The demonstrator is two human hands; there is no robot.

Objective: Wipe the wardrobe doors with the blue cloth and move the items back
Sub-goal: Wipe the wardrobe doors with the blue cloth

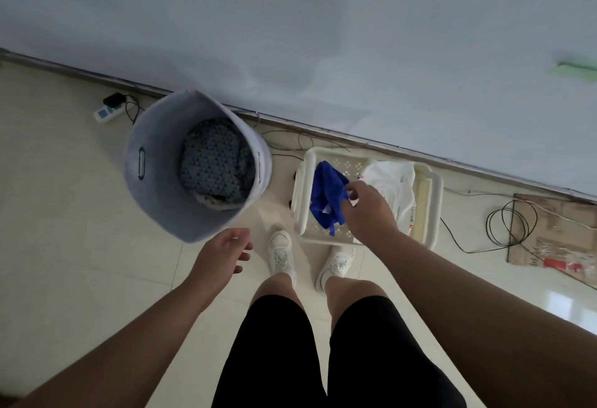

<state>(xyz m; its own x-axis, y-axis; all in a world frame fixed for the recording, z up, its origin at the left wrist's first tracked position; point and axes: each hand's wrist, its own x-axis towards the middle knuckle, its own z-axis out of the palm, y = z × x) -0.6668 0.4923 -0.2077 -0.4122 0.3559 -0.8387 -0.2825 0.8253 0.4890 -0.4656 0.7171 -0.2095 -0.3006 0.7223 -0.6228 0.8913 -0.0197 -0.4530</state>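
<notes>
A blue cloth (pixel 327 196) lies crumpled in the left part of a white perforated basket (pixel 433 210) on the floor. My right hand (pixel 366 210) reaches down into the basket and its fingers pinch the cloth's right edge. My left hand (pixel 226 251) hangs over the floor beside a grey felt hamper (pixel 151 181), fingers relaxed and holding nothing. The pale wardrobe doors (pixel 290 26) fill the top of the view, just behind both containers.
The hamper holds patterned dark fabric (pixel 214 162). A white plastic bag (pixel 391 181) lies in the basket's right part. Cables, a power strip (pixel 108 112) and a flat cardboard piece (pixel 549 233) lie on the tiled floor along the wardrobe base. My feet stand just before the basket.
</notes>
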